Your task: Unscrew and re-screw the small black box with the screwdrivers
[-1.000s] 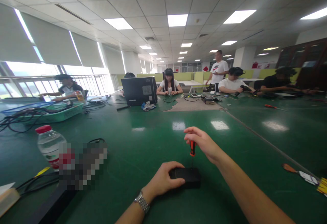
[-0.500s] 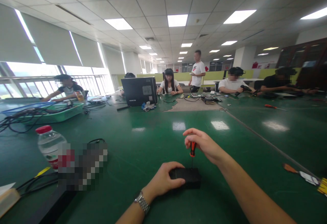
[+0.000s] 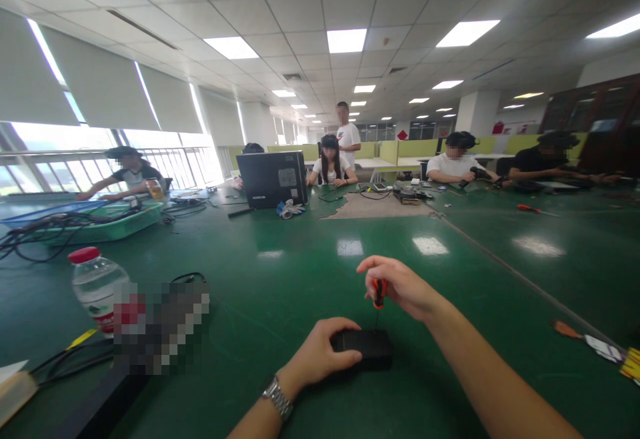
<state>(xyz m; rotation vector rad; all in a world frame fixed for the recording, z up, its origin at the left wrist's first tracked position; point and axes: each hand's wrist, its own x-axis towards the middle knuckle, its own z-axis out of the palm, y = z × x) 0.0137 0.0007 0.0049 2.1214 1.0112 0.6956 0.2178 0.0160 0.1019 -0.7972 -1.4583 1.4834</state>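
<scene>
A: What are the hands on?

B: The left hand (image 3: 320,352) lies palm down on a small black box (image 3: 367,349), fingers curled over its near-left end and pressing it to the green table (image 3: 280,279). The right hand (image 3: 400,285) is clenched round a screwdriver (image 3: 379,295), gripping the orange-and-black handle from above.

A: How does the tool stand?

B: Upright, the thin shaft running straight down from the handle to touch the top of the box near its far edge.

A: And the box itself?

B: Flat, rectangular, matte black, with rounded edges. It sits low in the centre, just in front of the person. No markings I can make out.

A: What lies around?

B: At nine o'clock from the box there is a clear water bottle (image 3: 95,289) with a red cap, black cables beside it. At three o'clock, well apart, another screwdriver (image 3: 567,329) lies near the table edge. Out at twelve o'clock a black monitor (image 3: 273,177) stands with its back to us. At ten o'clock a green basket (image 3: 125,220) holds tangled wires. Other people sit along the far side, and one stands behind them.
</scene>
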